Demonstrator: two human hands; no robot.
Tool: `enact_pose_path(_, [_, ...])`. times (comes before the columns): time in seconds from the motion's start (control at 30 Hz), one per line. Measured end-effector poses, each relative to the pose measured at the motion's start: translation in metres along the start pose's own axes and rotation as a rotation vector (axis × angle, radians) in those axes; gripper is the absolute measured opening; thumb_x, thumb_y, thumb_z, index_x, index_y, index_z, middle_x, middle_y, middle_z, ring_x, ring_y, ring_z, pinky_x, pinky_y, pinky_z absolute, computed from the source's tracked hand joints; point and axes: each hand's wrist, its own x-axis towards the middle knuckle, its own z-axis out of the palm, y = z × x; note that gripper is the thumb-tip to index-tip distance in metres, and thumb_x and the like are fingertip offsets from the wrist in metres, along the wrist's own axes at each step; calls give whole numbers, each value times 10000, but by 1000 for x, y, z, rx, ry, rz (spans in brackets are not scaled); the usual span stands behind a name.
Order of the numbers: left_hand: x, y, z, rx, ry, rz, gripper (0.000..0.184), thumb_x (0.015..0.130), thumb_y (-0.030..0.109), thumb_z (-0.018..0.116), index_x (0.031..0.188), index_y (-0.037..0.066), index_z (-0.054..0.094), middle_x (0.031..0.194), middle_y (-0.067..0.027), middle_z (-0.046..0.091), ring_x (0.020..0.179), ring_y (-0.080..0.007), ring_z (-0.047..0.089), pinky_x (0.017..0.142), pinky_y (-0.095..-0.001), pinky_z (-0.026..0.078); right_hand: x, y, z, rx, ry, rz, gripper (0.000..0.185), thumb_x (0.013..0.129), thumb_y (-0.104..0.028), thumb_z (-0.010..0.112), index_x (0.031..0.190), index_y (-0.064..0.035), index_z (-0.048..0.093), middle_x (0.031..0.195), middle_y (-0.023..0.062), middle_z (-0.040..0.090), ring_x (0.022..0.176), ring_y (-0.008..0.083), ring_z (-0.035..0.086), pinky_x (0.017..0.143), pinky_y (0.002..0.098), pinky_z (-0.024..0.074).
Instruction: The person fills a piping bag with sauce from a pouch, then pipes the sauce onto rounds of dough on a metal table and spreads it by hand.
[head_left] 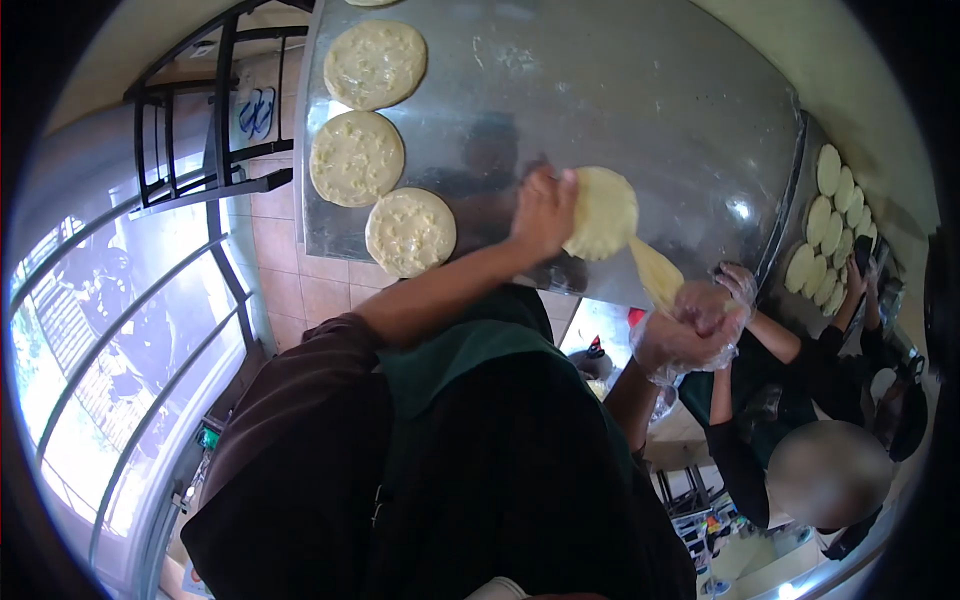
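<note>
My bare left hand (545,212) is at the left edge of a pale yellow dough round (603,212). Its fingers look curled in against that edge, though their tips are blurred by motion. A clear plastic glove covers my right hand (692,328), which is closed around the wide end of a cone-shaped piping bag (656,272) with yellow contents. The bag's narrow tip points at the lower right rim of the dough round. Three lumpy-topped dough rounds (357,158) lie along the left side of the metal table (610,90), and part of another shows at the top edge.
A co-worker's gloved hand (737,284) rests at the table edge near my right hand. Further right, several dough rounds (832,232) lie on another surface beside other people's arms. Black metal racks (222,100) and blue slippers (256,112) are at the left.
</note>
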Motion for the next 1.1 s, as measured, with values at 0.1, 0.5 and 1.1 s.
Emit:
enact_pose_path(0.1, [-8, 26, 45, -222, 5, -22, 581, 947, 457, 364, 1214, -59, 361, 1126, -284, 480, 1083, -409, 466, 945, -447, 357, 7, 8, -3, -51, 30, -27, 468, 777, -90, 636, 1160, 76, 425, 1012, 192, 551, 816, 314, 597, 687, 390, 509])
enact_pose_path(0.5, [-81, -83, -147, -366, 751, -74, 443, 979, 318, 281, 1253, -24, 339, 1211, -177, 391, 1112, -272, 411, 997, -362, 299, 44, -24, -5, 605, 146, 109, 267, 912, -260, 418, 968, 0, 397, 754, 62, 377, 632, 185, 402, 797, 425, 464])
enact_pose_path(1.1, [-61, 15, -62, -749, -257, -622, 639, 952, 544, 247, 1283, 5, 338, 1051, -112, 545, 900, -191, 540, 876, -336, 409, 47, -71, -12, 1816, -241, 1011, 174, 924, -202, 379, 801, -80, 397, 667, 37, 382, 605, 145, 379, 809, 369, 409])
